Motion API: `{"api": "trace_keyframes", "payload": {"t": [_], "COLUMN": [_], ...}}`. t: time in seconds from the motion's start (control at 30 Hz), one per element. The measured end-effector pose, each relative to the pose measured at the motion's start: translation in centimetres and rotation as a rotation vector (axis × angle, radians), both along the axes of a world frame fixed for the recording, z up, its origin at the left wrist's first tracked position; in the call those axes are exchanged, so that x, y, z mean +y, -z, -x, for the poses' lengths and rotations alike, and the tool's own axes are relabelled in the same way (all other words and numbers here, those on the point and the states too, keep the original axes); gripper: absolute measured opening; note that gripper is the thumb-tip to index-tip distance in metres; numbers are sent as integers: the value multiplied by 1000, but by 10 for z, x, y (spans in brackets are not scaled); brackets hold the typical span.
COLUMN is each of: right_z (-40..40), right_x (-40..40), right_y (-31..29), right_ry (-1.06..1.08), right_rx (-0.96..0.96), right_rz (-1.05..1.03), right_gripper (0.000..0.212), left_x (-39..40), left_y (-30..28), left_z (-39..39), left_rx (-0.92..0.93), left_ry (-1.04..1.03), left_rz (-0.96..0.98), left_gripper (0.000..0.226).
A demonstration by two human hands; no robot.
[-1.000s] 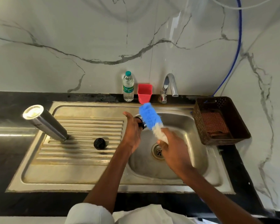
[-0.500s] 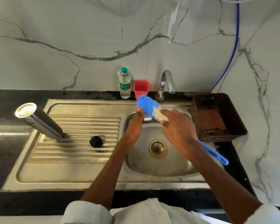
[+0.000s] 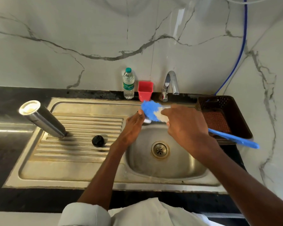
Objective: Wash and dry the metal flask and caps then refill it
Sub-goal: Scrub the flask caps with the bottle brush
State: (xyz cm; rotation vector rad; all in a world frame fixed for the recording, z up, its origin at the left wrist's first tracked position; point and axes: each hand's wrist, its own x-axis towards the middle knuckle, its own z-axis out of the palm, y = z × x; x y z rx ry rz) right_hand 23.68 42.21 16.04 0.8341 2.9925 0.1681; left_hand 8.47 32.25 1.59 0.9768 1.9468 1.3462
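The metal flask (image 3: 44,119) stands upside down on the ribbed drainboard at the left, apart from both hands. A black cap (image 3: 97,141) lies on the drainboard beside it. My left hand (image 3: 134,126) holds a small cap (image 3: 147,121) over the sink's back left corner; the cap is mostly hidden by my fingers. My right hand (image 3: 185,124) grips a blue and white bottle brush (image 3: 151,110) just behind its head, and the bristles press against that cap. The brush's blue handle (image 3: 235,139) sticks out to the right.
The steel sink basin (image 3: 137,160) with its drain (image 3: 160,150) lies below my hands. A tap (image 3: 170,82), a red cup (image 3: 145,90) and a plastic water bottle (image 3: 128,84) stand at the back. A brown basket (image 3: 240,116) holding a cloth sits at the right.
Both hands have moved up from over the basin toward its back rim. The brush has swung flatter, its handle now pointing right. The flask and black cap have not moved.
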Motion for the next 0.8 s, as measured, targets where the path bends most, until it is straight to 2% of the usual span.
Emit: {"api": "trace_keyframes", "payload": {"t": [0.1,0.17,0.23,0.27,0.33,0.4,0.53,0.63,0.73,0.8], "right_z": [18,16,8,4,4,12,18,7,2,1], "right_x": [11,19,19,16,18,33,85,96,67,38], "right_y": [0,-10,-20,-23,-22,-12,23,50,81,94], "right_ry": [39,60,23,-9,-32,5,120,389,549,653], "right_rx": [-42,-83,-114,-123,-122,-101,-41,206,429,562], "right_rz": [46,91,27,-27,-35,104,609,1197,1796,2121], "right_gripper": [43,45,41,39,38,39,46,47,40,36], "left_x": [7,8,3,0,-6,-6,-4,3,15,20], "left_y": [-8,-10,-5,-3,-8,-13,-5,-4,-11,-10], "left_z": [-8,-8,-3,-2,-5,-8,-9,-7,-2,3], "left_rx": [35,117,141,113,-10,-144,-421,-638,-631,-474], "left_ry": [65,57,72,80,83,119,45,-123,-298,-326], "left_rz": [10,59,110,124,109,68,-196,-371,-415,-392], "left_gripper": [80,82,90,86,57,38,60,83,72,51]}}
